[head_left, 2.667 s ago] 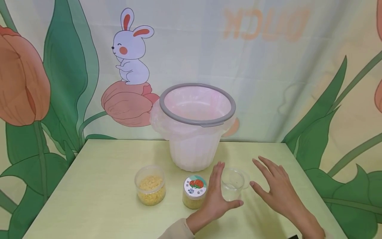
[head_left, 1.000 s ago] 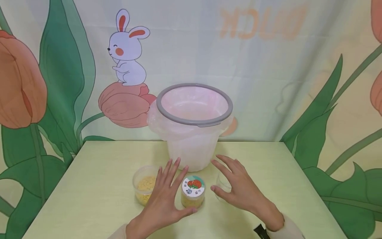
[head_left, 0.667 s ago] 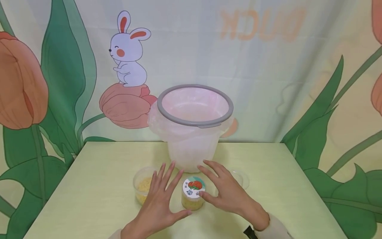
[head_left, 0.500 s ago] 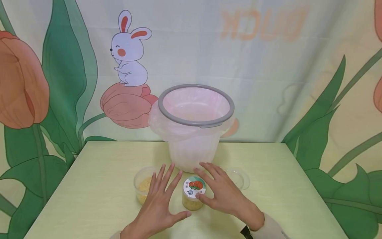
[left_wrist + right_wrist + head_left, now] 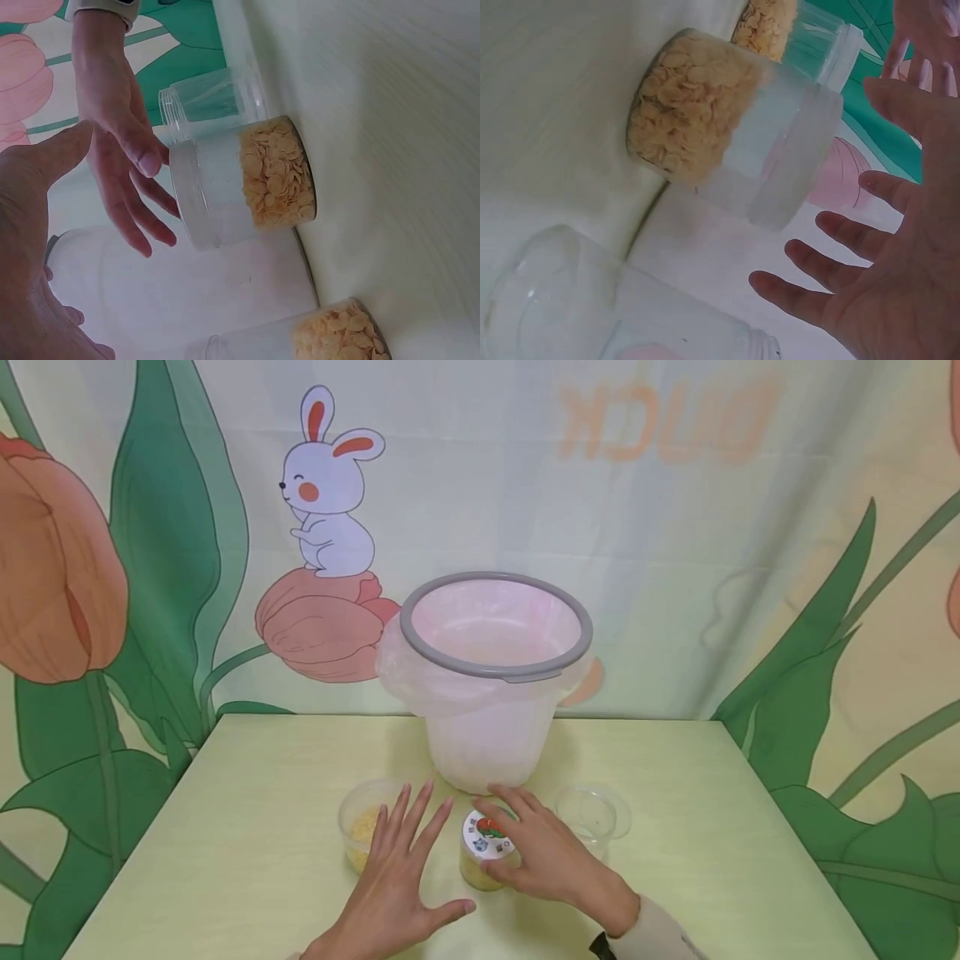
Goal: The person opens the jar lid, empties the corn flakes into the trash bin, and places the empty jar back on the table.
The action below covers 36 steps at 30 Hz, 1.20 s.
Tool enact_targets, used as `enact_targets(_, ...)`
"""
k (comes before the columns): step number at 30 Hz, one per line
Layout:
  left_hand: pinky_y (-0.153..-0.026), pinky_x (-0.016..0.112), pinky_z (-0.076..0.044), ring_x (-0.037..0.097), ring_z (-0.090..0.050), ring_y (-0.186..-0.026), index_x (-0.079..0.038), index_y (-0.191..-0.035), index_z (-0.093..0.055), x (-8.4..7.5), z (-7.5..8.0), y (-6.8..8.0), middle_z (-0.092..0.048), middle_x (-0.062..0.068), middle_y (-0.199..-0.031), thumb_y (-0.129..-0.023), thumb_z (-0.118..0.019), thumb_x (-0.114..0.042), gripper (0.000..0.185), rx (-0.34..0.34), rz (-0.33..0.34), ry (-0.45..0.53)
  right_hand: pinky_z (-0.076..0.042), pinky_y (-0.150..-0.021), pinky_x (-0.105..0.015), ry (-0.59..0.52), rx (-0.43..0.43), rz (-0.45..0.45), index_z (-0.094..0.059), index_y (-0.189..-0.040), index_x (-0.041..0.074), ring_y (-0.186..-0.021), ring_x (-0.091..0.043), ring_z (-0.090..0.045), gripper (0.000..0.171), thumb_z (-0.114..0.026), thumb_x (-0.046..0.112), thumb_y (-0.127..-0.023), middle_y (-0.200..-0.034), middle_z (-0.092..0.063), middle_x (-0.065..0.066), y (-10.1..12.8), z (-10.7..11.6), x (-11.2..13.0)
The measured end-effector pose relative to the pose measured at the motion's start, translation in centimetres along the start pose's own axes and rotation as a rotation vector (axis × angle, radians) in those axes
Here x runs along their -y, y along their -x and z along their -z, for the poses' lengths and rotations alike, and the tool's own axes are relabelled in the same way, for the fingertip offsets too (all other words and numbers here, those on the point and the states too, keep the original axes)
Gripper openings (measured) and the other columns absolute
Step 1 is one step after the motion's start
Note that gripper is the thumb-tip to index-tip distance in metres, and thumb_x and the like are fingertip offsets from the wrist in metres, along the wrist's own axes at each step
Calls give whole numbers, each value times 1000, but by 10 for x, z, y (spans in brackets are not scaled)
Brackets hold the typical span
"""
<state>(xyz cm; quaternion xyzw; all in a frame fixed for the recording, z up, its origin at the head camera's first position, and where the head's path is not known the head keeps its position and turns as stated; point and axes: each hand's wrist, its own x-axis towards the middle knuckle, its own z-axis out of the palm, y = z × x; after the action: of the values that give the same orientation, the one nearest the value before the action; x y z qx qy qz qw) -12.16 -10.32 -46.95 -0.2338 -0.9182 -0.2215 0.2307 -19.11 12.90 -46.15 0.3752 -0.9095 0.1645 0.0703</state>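
Note:
A small jar of yellow flakes with a white stickered lid (image 5: 483, 852) stands near the table's front middle. My right hand (image 5: 543, 858) reaches over it from the right. Its fingers are spread and straight above the lid and its thumb lies by the jar's side; no grip shows. In the left wrist view the right hand (image 5: 112, 142) sits at the lid end of that jar (image 5: 247, 187). My left hand (image 5: 397, 881) rests flat on the table with fingers spread, just left of the jar. It partly hides an open jar of flakes (image 5: 360, 822).
An empty clear jar (image 5: 592, 814) stands to the right of the lidded one. Behind them is a white bin with a grey rim (image 5: 495, 670) and a plastic liner. The green table (image 5: 247, 827) ends at a printed curtain wall behind.
My right hand has moved left from the empty jar and come over the lidded jar's lid. My left hand has shifted left, from beside the empty jar to left of the lidded jar.

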Motion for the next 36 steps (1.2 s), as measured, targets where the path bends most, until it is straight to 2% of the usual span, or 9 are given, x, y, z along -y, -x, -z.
enact_targets(5,-115,63,-18,40,-16,-150,-23,-157,-22,0,-2,0,-12,6,-167,-66,-79,-64,115,-12,2,10,-54,-93,-46,-12,68,-54,-38,-149,33,-139,-25,-41,75,-70,51,-85,-155,-34,3,-4,-7,-1)
enact_targets(10,-116,61,-17,40,-17,-150,-23,-157,-22,0,-5,3,-12,5,-167,-65,-81,-62,116,-18,16,32,-54,-90,-51,-22,119,-125,-39,-149,34,-136,-30,-44,76,-71,54,-83,-156,-34,0,-5,-13,-3)
enact_targets(14,-117,60,-16,40,-17,-150,-21,-157,-22,-1,-7,7,-13,6,-166,-66,-80,-62,115,-19,21,38,-54,-87,-47,-36,135,-154,-42,-147,35,-129,-26,-50,74,-72,54,-82,-153,-39,0,-5,-17,-4)
enact_targets(18,-120,54,-10,40,-18,-149,-18,-157,-24,1,-9,8,-14,7,-166,-69,-77,-64,113,-36,10,33,-53,-87,-40,-38,122,-152,-46,-144,34,-123,-20,-53,71,-73,54,-81,-147,-43,1,-6,-18,-4)
enact_targets(23,-123,46,-5,40,-21,-148,-15,-156,-27,3,-9,8,-16,8,-165,-68,-78,-64,113,-61,-3,15,-53,-86,-36,-37,87,-121,-51,-141,31,-118,-20,-55,70,-76,52,-79,-142,-48,-3,-8,-20,-7)
enact_targets(27,-121,48,-9,39,-21,-149,-15,-156,-27,4,-8,8,-18,9,-165,-67,-79,-63,113,-63,0,7,-53,-86,-36,-35,69,-119,-51,-140,32,-118,-20,-55,71,-77,52,-77,-141,-49,-2,-8,-18,-8)
enact_targets(30,-119,53,-13,37,-18,-150,-15,-156,-26,6,-7,7,-17,8,-165,-68,-78,-63,112,-35,21,25,-53,-86,-36,-33,45,-122,-51,-140,33,-117,-18,-55,71,-77,52,-76,-140,-50,-1,-9,-14,-7)
enact_targets(32,-119,53,-14,36,-17,-151,-16,-156,-25,6,-7,6,-15,7,-166,-69,-78,-63,112,-18,35,36,-53,-85,-36,-28,18,-112,-52,-139,33,-116,-18,-56,72,-78,51,-75,-139,-50,-1,-9,-10,-7)
enact_targets(36,-120,51,-12,37,-19,-150,-17,-156,-24,6,-8,5,-16,7,-165,-70,-76,-65,112,-30,27,37,-53,-84,-35,-24,-38,-90,-53,-138,30,-114,-18,-57,73,-80,50,-74,-138,-51,-1,-10,-5,-7)
